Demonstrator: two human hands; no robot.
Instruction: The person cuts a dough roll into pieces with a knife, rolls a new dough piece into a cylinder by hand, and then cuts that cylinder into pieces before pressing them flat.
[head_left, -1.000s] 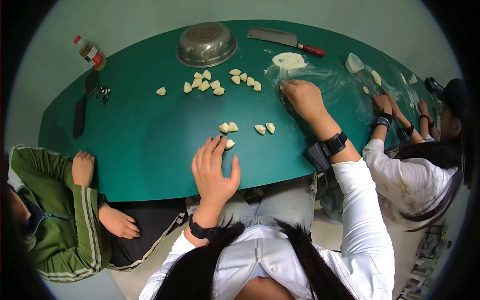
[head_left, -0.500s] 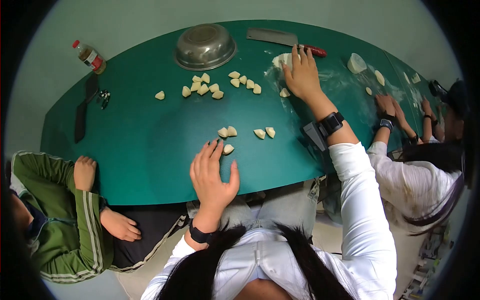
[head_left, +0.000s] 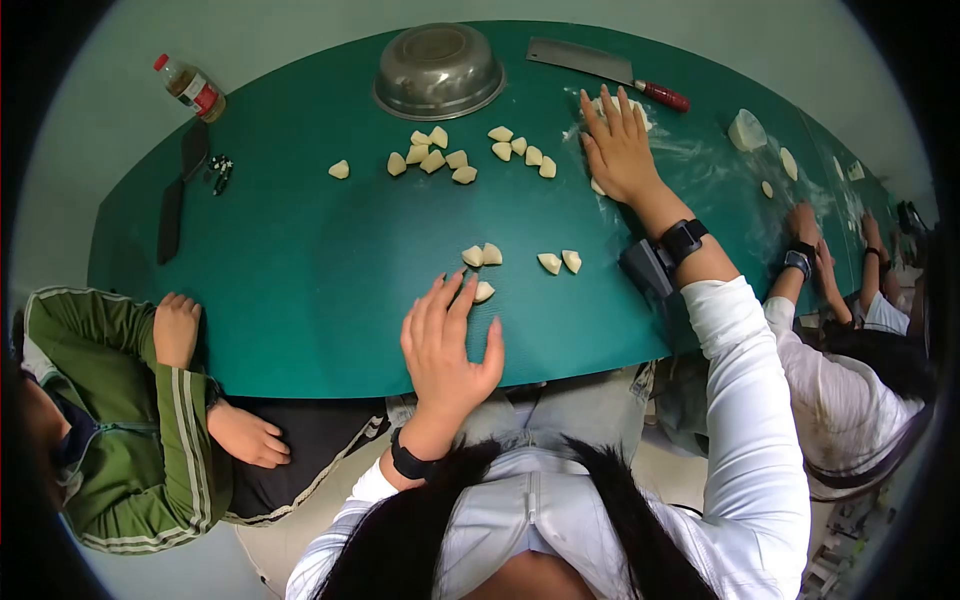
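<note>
My left hand [head_left: 445, 350] lies open at the near side of the green table [head_left: 330, 330], its fingers spread. Its fingertips are right by a small dough piece [head_left: 484, 291], with a pair of dough pieces [head_left: 482, 255] just beyond. Farther off, my right hand [head_left: 618, 150] is stretched out palm down with fingers apart, over a patch of white flour [head_left: 644, 118] that it partly covers. One dough piece [head_left: 597, 187] peeks out beside its wrist. Two more pieces [head_left: 559, 262] sit between my hands.
Several dough pieces [head_left: 432, 160] lie mid-table before an upturned metal bowl [head_left: 438, 72]. A cleaver [head_left: 580, 60] with a red handle rests at the far edge. A bottle [head_left: 190, 90] stands far left, a plastic cup [head_left: 746, 130] right. People sit on both sides.
The whole view has shifted, so the table things appear farther right and a little higher. My right hand has moved left relative to the cleaver, farther over the flour. My left hand keeps its place.
</note>
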